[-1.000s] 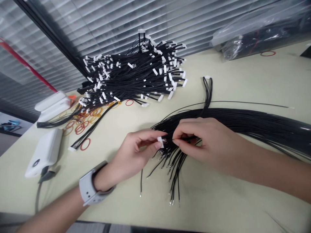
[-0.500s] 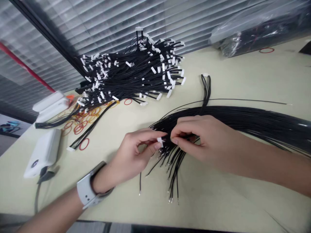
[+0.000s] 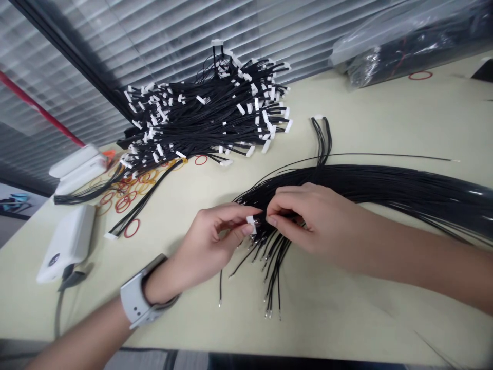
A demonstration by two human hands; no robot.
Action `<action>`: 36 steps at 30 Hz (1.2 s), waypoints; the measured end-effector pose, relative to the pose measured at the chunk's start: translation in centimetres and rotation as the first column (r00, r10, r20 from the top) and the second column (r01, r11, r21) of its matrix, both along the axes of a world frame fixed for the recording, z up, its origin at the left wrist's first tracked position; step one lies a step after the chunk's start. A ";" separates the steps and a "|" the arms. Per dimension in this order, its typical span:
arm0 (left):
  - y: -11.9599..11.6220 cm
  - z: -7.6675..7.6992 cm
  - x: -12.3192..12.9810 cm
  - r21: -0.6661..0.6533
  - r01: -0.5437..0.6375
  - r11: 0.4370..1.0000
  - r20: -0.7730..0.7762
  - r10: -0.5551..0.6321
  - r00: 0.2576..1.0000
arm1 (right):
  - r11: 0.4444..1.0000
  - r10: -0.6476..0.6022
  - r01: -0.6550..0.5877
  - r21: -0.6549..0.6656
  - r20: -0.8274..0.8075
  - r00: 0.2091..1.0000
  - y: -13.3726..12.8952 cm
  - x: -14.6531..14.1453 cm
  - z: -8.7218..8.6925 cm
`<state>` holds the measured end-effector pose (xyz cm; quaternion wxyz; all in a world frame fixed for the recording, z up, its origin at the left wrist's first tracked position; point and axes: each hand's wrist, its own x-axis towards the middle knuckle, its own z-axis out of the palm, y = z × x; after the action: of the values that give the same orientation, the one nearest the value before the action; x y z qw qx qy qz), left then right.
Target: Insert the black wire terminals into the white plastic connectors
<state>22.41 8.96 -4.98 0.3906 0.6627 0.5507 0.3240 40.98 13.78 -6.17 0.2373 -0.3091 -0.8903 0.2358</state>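
Between the thumb and index finger of my left hand (image 3: 221, 236) is a small white connector housing (image 3: 251, 224). Just right of it, my right hand (image 3: 308, 218) pinches a black wire close to the housing; the wire's tip is too small to make out. Both hands are over the left end of a thick bundle of black wires (image 3: 385, 182), whose bare metal terminals fan out beneath my fingers. Several loose wire ends (image 3: 273, 288) hang toward the table's front. A looped black cable with a white connector (image 3: 318, 117) lies across the bundle behind my right hand.
A large pile of black cables with white connectors (image 3: 215, 113) lies at the back by the blinds. Red and yellow rubber bands (image 3: 127, 198) are scattered left of it, near a white power-bank-like box (image 3: 67, 244) with a cord. A plastic-bagged bundle (image 3: 404, 51) lies back right.
The view has shifted slightly. Both hands keep nearly the same pose, with the connector housing and the wire still held close together.
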 end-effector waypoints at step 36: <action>0.3 0.0 -0.3 -0.094 0.029 0.995 0.050 -0.024 0.998 | 0.978 -0.002 -0.029 -0.208 -0.147 0.989 0.0 -0.6 -0.7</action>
<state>22.10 9.22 -4.99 0.4392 0.6426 0.5470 0.3081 40.38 13.77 -6.89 0.2663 -0.3081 -0.8428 0.3520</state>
